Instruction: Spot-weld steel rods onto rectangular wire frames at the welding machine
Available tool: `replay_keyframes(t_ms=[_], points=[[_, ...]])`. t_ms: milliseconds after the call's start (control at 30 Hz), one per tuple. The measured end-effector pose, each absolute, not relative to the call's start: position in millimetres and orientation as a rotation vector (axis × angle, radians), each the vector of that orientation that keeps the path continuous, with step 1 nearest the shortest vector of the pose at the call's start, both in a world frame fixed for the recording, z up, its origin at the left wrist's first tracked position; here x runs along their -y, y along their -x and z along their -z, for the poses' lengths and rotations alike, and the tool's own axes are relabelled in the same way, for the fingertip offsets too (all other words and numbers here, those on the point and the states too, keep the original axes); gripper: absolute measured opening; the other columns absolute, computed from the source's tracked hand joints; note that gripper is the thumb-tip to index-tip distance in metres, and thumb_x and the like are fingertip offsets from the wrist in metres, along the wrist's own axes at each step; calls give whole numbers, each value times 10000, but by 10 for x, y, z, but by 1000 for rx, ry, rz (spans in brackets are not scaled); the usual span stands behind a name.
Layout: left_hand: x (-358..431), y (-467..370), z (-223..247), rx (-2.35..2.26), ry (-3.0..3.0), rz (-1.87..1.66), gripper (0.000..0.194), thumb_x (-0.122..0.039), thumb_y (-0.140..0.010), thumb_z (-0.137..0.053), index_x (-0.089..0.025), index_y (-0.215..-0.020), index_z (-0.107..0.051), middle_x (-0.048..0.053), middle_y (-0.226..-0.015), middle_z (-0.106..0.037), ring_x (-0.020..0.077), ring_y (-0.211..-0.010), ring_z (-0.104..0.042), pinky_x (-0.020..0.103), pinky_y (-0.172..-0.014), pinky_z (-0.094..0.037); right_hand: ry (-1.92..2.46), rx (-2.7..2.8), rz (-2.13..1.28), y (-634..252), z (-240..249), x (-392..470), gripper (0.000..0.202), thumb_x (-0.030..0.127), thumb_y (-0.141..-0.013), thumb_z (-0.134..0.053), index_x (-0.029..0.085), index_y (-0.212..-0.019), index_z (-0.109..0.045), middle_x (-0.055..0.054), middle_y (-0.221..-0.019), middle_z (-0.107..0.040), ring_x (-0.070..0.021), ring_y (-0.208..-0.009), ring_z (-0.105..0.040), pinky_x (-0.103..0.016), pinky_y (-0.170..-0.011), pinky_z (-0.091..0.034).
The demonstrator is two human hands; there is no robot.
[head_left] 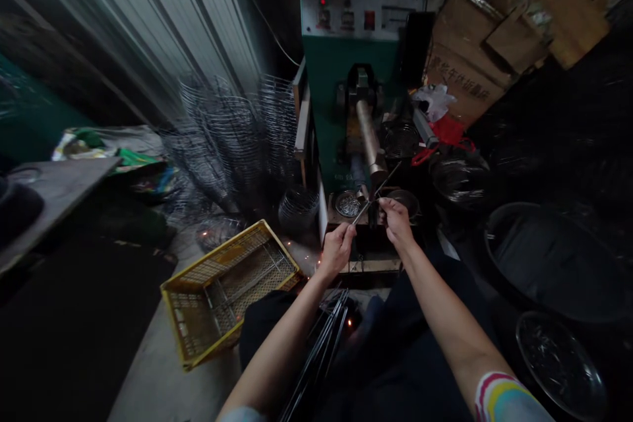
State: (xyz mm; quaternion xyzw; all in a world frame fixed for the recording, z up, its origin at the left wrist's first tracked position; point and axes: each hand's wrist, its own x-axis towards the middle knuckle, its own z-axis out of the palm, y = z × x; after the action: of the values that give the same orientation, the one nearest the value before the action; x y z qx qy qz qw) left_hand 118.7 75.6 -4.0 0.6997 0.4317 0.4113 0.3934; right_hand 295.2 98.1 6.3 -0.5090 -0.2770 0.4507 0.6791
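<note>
My left hand is closed on the lower end of a thin metal rod, which slants up to the right past the tip of the machine's round arm. My right hand is pinched close beside the rod, just below that arm; what its fingertips hold is too small to make out. A small dish of bright metal bits lies left of the rod. Several long rods rest across my lap, between my forearms.
A yellow crate stands at the lower left, with sparks near it. Wire racks are stacked behind. The green machine rises ahead. Cardboard, a large round tub and a tray are at the right.
</note>
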Motion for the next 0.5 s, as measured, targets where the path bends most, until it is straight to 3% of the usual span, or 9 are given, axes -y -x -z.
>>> replay_keyframes(t_ms=[167,367,500], points=[[-759,-1162,17,-1089,-1709,-1006,363,-433,-946,-413,-179,-744,-575,-56,-542,-361,104,-517,-350,228,-534,-284,1144,643,-1045,-2994,-64,-996,363,463,-635,-783,167,-671,-575,68,-532,-459,-41,-438,-347,-178,-398,-279],[-815,-1153,-68,-1089,-1843,-988,373,-407,-956,-381,-181,-733,-577,-27,-567,-443,114,-535,-416,231,-553,-311,1369,745,-1146,-3061,141,-515,440,592,-698,-712,168,-753,-607,46,-595,-510,-53,-459,-392,-168,-399,-282],[-729,-1004,-66,-1079,-2143,-815,261,-359,-920,-471,-209,-734,-575,-13,-545,-488,133,-511,-451,240,-535,-295,1503,996,-1447,-2829,519,144,491,627,-625,-736,156,-645,-597,51,-507,-473,-67,-438,-375,-185,-414,-279]])
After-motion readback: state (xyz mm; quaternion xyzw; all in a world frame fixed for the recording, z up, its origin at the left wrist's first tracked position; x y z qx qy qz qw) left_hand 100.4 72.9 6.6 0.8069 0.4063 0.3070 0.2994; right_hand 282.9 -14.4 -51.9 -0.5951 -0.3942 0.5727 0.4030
